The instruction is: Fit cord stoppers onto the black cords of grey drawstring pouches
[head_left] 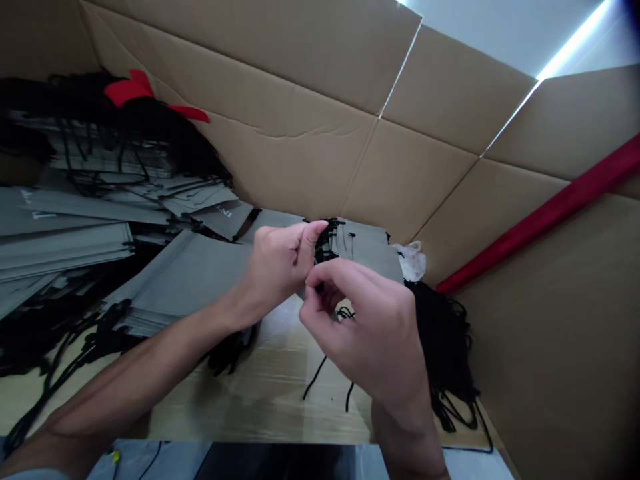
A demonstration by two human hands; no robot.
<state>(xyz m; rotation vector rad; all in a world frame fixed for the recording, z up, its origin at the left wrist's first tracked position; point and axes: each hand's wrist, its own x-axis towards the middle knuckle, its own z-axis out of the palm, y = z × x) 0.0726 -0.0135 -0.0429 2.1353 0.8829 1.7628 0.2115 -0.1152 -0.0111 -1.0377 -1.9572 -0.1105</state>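
Observation:
My left hand (pixel 285 257) is closed in a fist with its thumb on top, above the middle of the table. Whatever it grips is hidden by the fingers. Just to its right and touching it, my right hand (pixel 373 327) pinches a small dark bit that looks like black cord. Loose black cord (pixel 315 379) ends hang below the right hand. Behind both hands lie flat grey paper bags (pixel 373 243) with black cords and dark ends along one edge. Another flat stack of grey bags (pixel 193 267) lies under and left of my left forearm.
Heaped grey bags (pixel 75 230) with black cords fill the left side, a red strip (pixel 131 90) on top. A black cord bundle (pixel 445 347) hangs at right, near clear plastic (pixel 413 261). Cardboard walls (pixel 300 87) enclose the wooden table (pixel 280 400); a red band (pixel 545 210) crosses the right one.

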